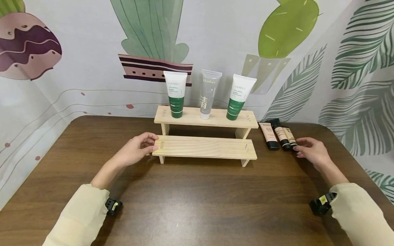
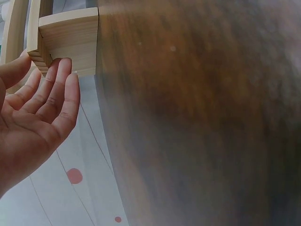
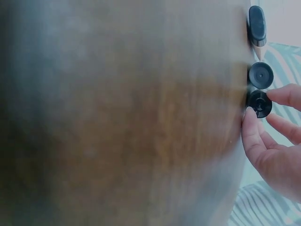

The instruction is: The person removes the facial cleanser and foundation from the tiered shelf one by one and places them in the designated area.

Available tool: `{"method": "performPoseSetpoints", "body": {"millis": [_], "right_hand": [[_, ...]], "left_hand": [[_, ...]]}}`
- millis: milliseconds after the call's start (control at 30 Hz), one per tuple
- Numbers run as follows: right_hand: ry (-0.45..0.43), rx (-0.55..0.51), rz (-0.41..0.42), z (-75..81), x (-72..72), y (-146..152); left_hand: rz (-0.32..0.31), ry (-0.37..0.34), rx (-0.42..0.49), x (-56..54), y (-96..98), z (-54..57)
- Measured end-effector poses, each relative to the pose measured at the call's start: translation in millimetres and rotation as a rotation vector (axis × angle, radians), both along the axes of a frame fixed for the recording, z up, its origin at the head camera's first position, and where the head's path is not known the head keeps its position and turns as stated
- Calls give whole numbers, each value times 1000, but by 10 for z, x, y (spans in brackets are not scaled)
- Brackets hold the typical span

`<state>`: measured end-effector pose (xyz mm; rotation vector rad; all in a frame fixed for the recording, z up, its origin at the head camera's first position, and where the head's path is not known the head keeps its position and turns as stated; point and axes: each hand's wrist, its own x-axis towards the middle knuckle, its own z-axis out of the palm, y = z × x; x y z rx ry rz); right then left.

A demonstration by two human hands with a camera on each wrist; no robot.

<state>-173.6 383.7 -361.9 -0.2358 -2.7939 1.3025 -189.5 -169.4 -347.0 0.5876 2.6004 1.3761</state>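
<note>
My left hand holds the left end of the lower step of a two-tier wooden stand. In the left wrist view its thumb lies against the board's edge, with the fingers at the underside. At the far right, my right hand pinches the black cap of a small beige tube lying on the table. Beside that tube lie another black-capped tube and a pink BB cream tube.
On the upper step stand two white-and-green tubes, the left one and the right one, with a clear grey tube between them. The brown table ends at a patterned cloth behind.
</note>
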Motion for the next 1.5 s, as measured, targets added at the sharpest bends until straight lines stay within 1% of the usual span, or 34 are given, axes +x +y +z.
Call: {"method": "performPoseSetpoints", "body": {"millis": [200, 333, 567, 800, 967, 1300, 1500], "right_hand": [[-7, 27, -25, 1, -14, 54], [-18, 24, -39, -4, -7, 105], [6, -4, -29, -4, 22, 150], [1, 18, -39, -4, 24, 152], [1, 28, -36, 1, 27, 161], [26, -6, -43, -1, 22, 175], [7, -29, -27, 15, 42, 196]], "left_hand": [[0, -3, 6, 2, 5, -7], [-2, -4, 10, 6, 9, -8], [-10, 9, 4, 16, 11, 3], [-6, 14, -1, 19, 10, 5], [-3, 0, 9, 16, 9, 10], [1, -12, 12, -4, -1, 7], [4, -23, 20, -12, 1, -7]]}}
